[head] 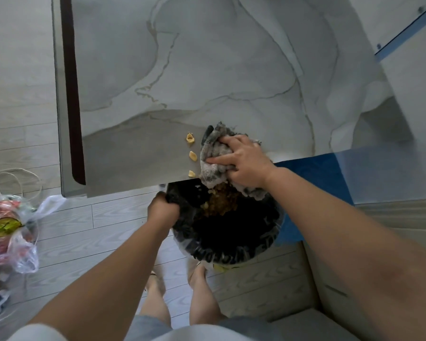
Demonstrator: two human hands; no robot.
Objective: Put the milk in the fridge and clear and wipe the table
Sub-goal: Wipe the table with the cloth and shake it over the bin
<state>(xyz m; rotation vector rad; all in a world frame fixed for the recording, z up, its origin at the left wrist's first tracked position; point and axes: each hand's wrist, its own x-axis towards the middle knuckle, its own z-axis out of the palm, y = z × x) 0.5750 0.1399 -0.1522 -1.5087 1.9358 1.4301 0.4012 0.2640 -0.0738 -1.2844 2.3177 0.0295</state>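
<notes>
A clear plastic bag [12, 232] stuffed with red and yellow packets slumps on the pale wood-plank floor [88, 225] at the left edge of the frame. A blue sheet [330, 168] shows at centre right. A beige padded surface [313, 326] fills the lower right.

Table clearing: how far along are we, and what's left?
Mostly done: the table shows no dishes and no milk in view. In hand: the right hand grips a grey cloth at the near edge, above the black-lined bin that the left hand holds under it; brown crumbs already lie inside. Left: three yellow scraps beside the cloth. Whether the milk reached the fridge cannot be told.
</notes>
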